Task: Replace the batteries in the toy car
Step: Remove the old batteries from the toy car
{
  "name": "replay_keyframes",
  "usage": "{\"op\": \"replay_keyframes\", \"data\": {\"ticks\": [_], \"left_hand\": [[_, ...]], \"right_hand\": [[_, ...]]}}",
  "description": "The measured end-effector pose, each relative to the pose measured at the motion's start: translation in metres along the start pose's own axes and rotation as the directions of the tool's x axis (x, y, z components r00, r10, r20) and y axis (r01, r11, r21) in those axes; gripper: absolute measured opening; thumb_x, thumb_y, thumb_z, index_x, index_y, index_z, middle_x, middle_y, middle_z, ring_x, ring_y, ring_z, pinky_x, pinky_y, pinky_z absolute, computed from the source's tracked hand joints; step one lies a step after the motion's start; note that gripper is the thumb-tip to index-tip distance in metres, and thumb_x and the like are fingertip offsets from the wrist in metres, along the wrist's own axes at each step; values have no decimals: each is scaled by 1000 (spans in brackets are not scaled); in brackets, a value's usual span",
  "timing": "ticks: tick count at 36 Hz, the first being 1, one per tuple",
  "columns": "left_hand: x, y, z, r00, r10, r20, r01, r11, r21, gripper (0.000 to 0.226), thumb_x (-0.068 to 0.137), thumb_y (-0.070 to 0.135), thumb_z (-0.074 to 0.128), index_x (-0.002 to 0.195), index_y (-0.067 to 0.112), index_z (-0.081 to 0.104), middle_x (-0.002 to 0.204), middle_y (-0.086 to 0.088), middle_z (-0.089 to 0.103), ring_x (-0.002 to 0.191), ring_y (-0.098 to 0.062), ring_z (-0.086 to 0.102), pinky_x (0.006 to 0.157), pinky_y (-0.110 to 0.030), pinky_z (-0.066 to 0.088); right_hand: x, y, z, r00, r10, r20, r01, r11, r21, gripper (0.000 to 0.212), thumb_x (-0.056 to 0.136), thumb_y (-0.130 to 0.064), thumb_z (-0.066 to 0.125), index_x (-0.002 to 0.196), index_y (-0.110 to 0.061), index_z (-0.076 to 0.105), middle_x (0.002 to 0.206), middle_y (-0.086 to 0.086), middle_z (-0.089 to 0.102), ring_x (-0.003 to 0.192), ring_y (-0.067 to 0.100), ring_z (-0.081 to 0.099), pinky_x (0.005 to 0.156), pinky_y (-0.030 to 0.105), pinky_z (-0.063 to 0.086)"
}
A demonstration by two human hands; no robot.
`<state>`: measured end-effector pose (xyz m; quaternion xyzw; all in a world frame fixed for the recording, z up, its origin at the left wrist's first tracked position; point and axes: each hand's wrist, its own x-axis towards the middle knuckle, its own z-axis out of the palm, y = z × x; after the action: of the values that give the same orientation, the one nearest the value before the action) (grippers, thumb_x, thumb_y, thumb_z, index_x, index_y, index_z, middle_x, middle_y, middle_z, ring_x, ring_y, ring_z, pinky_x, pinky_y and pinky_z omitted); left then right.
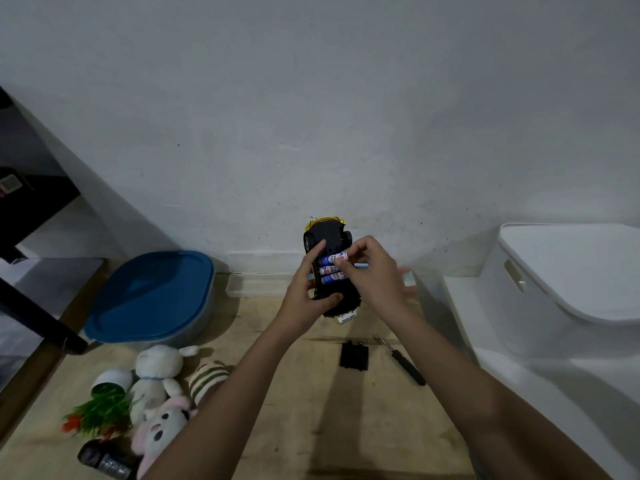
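Wooden surface (pixel 311 410) partly covered by both forearms. Toy car (pixel 329 244) held upside down above it near the wall, underside half hidden by the hands. Left hand (pixel 304 289) wrapped round its side. Right hand (pixel 370 271) pinching the top battery (pixel 334 258) of three in the open bay. Loose cover (pixel 354 355) and screwdriver (pixel 403 361) lying below. White battery (pixel 346 319) mostly hidden under the car.

Batteries (pixel 333 269) in car (pixel 327 237); screwdriver (pixel 403 361) right of cover (pixel 354 356)
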<state>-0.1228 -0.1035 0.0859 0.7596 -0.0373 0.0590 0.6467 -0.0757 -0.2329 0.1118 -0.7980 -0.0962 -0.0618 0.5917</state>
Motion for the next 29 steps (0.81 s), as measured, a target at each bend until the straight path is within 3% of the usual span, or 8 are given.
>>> {"op": "replay_keyframes", "data": {"ticks": [9,12,15,18,21,24,26,29], "left_hand": [[0,2,-12,999,-36,4,36,999,-3,84,76,-7,70,133,42,33,124,22,47,93,13,57,77,-14,51],[-2,0,-14,998,-57,-7,57,998,-13,84,76,-6,71,131,46,33,121,21,47,94,8,58,73,-12,50],[-2,-1,-15,997,-70,-11,70,997,-19,84,76,-5,71,128,49,33,119,21,47,99,-1,57,72,-12,51],[-2,-2,-16,997,-73,-10,73,997,-17,84,76,-4,72,126,51,33,118,21,47,100,-4,56,73,-12,51],[-1,-3,-16,997,-70,-19,69,997,-14,85,75,-3,74,124,53,33,119,22,47,101,-4,56,74,-13,51],[0,-4,-14,997,-69,-29,69,998,-2,86,74,-1,75,124,55,33,120,23,47,100,-5,57,74,-14,51],[0,-5,-13,997,-64,-39,65,998,16,87,73,1,77,125,56,33,122,22,47,102,-8,58,78,-18,53],[0,-8,-10,998,-36,-49,40,996,74,90,71,7,79,129,59,33,133,16,45,114,-16,55,91,-32,52]], "right_hand": [[14,-4,-13,990,137,-20,-121,924,362,9,86,-10,63,88,-18,59,98,1,62,94,16,63,82,20,53],[20,-13,-20,948,315,40,-243,639,729,15,90,5,49,87,-8,55,93,14,59,87,23,64,79,22,56],[23,-20,-27,866,498,43,-258,372,891,22,91,10,34,87,-1,52,84,17,54,72,22,58,63,21,55],[24,-14,-32,806,590,46,-279,311,909,25,91,7,28,85,-1,51,71,9,42,55,14,41,49,19,40],[20,-8,-36,842,536,59,-402,553,730,23,91,-3,36,78,-6,55,64,2,38,40,6,34,34,16,27],[13,-7,-32,918,389,76,-396,902,174,17,90,-15,48,77,-15,60,65,-4,45,40,2,38,38,17,29],[8,-5,-24,964,246,101,-226,957,-182,10,88,-26,58,89,-17,63,79,-6,56,63,2,52,52,19,39],[2,-1,-11,969,172,180,-99,929,-356,41,83,-35,65,117,-14,56,103,1,60,87,11,56,69,24,48]]}}
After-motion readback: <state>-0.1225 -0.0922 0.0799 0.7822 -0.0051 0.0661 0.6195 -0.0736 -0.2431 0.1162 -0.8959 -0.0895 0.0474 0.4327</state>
